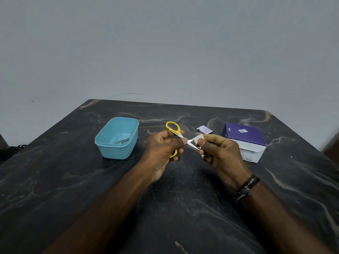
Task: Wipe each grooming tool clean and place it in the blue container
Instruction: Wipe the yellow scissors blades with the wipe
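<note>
Scissors (pixel 176 135) mid-wipe, right of the blue container (pixel 117 138).
We see the left hand (pixel 163 149) gripping the yellow handles to steady the blades, while the right hand (pixel 218 153) pinches a white swab (pixel 198 139) around them; one metal tool (pixel 122 141) lies in the container.

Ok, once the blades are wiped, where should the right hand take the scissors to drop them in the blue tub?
Probably by the free yellow loop of the scissors, coming from above and the far side. That loop stands up clear of the left hand, whose fingers cover the lower loop. The blades point at the right hand and its wipe, so avoid those. The blue container sits left.
</note>
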Action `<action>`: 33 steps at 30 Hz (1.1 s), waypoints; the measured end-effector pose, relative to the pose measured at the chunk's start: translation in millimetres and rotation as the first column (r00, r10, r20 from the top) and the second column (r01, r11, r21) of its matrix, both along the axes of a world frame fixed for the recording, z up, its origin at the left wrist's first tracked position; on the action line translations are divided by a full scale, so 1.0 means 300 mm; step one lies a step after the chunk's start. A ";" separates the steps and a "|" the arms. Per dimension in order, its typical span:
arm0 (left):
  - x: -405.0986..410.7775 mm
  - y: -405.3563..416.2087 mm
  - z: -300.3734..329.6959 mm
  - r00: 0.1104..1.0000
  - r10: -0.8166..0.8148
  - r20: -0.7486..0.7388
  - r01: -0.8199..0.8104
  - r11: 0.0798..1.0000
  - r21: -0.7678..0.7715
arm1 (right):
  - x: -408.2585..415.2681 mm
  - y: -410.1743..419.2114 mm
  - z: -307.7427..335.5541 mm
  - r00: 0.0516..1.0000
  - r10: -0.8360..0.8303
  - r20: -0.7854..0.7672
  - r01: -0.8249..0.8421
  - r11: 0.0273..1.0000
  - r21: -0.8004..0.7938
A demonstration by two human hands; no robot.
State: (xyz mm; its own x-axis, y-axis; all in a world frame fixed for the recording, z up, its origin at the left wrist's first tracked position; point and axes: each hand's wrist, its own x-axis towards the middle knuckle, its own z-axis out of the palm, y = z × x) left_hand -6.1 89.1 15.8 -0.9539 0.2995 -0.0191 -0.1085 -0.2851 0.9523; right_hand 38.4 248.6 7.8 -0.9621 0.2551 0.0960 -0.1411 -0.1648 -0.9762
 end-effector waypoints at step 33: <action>-0.021 -0.034 -0.007 0.991 -0.065 -0.116 0.040 0.979 -0.202 | 0.003 0.021 0.005 0.989 0.101 -0.110 -0.048 0.913 0.404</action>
State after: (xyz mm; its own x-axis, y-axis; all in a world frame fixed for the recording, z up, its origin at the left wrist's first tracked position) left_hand -12.4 78.9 13.7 -0.9358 0.3512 0.0315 0.0013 -0.0859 0.9963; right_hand 39.2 254.9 9.5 -0.9501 0.0981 0.2963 -0.2696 0.2201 -0.9375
